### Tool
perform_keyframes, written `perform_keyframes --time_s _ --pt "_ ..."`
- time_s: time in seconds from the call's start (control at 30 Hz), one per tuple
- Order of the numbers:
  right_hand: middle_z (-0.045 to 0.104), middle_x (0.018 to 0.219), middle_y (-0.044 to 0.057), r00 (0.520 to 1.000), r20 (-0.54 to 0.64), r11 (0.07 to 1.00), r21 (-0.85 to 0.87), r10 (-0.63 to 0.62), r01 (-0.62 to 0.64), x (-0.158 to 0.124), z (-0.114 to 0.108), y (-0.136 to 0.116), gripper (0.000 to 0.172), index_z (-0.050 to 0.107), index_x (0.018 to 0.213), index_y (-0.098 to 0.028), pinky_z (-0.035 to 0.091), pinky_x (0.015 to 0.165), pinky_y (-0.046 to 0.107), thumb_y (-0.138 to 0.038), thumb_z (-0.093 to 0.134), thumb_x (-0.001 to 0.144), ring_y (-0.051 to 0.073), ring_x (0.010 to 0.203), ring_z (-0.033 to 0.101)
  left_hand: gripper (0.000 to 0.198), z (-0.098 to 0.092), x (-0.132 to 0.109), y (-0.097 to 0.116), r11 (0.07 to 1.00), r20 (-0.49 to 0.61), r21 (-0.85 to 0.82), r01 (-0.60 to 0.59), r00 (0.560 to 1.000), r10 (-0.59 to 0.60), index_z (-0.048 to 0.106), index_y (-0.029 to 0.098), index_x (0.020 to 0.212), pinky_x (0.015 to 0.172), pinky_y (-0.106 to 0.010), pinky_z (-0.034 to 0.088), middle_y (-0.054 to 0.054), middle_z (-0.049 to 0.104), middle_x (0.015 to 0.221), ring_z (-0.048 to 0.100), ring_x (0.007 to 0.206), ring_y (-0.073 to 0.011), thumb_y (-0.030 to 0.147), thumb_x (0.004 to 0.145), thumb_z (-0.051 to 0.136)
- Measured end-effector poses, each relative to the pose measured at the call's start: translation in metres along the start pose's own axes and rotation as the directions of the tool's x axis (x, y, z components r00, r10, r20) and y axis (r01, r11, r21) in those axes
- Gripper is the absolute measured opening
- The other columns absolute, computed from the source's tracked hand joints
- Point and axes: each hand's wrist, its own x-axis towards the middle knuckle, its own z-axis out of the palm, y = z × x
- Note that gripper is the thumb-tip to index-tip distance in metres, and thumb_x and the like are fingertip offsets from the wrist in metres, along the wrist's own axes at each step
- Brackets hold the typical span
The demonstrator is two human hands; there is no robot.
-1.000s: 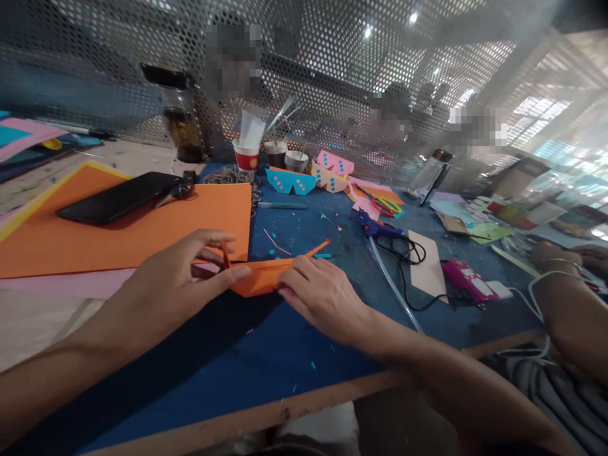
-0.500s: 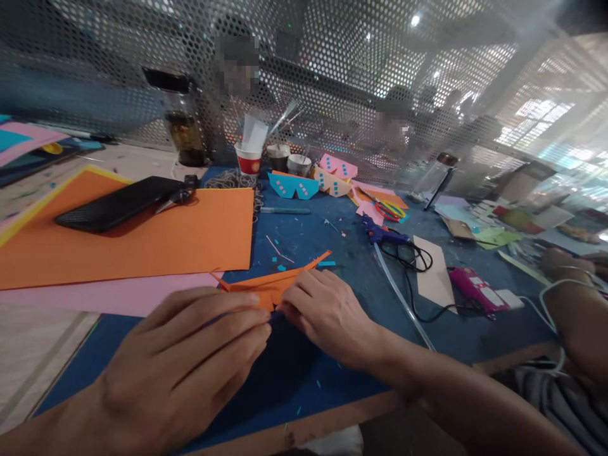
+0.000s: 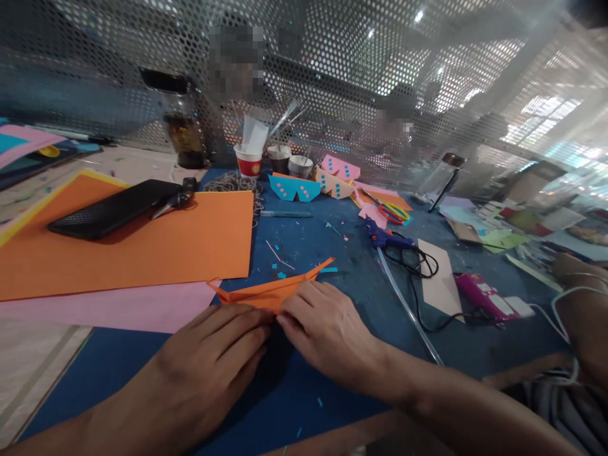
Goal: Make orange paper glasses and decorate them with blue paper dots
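A folded orange paper piece [image 3: 266, 292] stands low over the blue table top, its narrow end pointing up to the right. My left hand [image 3: 209, 361] grips its near left part, the fingers bent together over the edge. Close beside it, my right hand [image 3: 327, 323] pinches the paper's near edge at the middle, so the fingertips of both hands almost meet. The fingers cover the paper's lower edge. Small blue paper scraps [image 3: 281, 275] lie just beyond the paper.
Left are orange sheets [image 3: 209, 247] under a black phone [image 3: 118, 209]. Behind stand paper cups [image 3: 248, 163] and a blue paper mask [image 3: 294, 189]. A glue gun [image 3: 387, 238] with glue stick and cord lies right, near scissors [image 3: 394, 214]. Another person's arm [image 3: 582, 316] rests far right.
My left hand has drawn its fingers in closer around the paper's near edge, beside the right hand. The right hand stays pinched on the paper. The view has shifted slightly.
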Motion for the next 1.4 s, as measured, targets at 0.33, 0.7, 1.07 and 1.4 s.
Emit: perform_keyframes --time_s 0.33,0.7,1.07,1.4 --pt "0.073 0.091 0.002 0.994 -0.019 0.992 0.072 0.109 -0.107 0.003 0.004 -0.004 0.015 0.071 0.091 -0.019 0.044 0.076 0.036 -0.02 0.064 0.104 0.02 0.086 0.066 0.028 0.007 -0.013 -0.006 0.998 0.066 -0.048 0.027 0.998 -0.024 0.076 0.011 0.121 0.107 -0.039 0.057 -0.01 0.084 0.118 0.076 0.11 -0.0238 0.014 0.109 0.051" --pt "0.074 0.09 0.002 0.997 -0.03 0.998 0.019 0.066 -0.066 0.004 0.002 -0.007 0.016 0.067 0.093 -0.02 0.042 0.075 0.038 -0.028 0.063 0.107 0.02 0.084 0.066 0.036 0.009 -0.014 -0.001 0.998 0.117 -0.038 0.043 0.992 -0.038 0.079 0.015 0.113 0.111 -0.042 0.056 -0.011 0.083 0.119 0.076 0.112 -0.0253 0.015 0.111 0.044" --pt "0.074 0.094 0.004 0.999 0.018 0.999 -0.026 0.029 -0.029 0.002 -0.004 -0.007 0.015 0.069 0.097 -0.019 0.042 0.077 0.039 -0.03 0.065 0.108 0.022 0.086 0.064 0.04 0.008 -0.012 0.0 0.998 0.077 -0.027 0.061 0.995 -0.058 0.081 0.015 0.105 0.104 -0.04 0.059 -0.01 0.084 0.107 0.076 0.103 -0.0246 0.013 0.112 0.042" --pt "0.073 0.088 0.003 0.999 -0.036 0.999 -0.023 0.036 -0.037 0.004 0.001 -0.006 0.019 0.067 0.091 -0.02 0.042 0.074 0.037 -0.023 0.059 0.108 0.02 0.081 0.064 0.034 0.004 -0.004 -0.005 0.999 0.026 -0.038 0.039 0.999 -0.038 0.079 0.015 0.105 0.098 -0.035 0.058 -0.008 0.084 0.105 0.075 0.102 -0.0221 0.013 0.111 0.046"
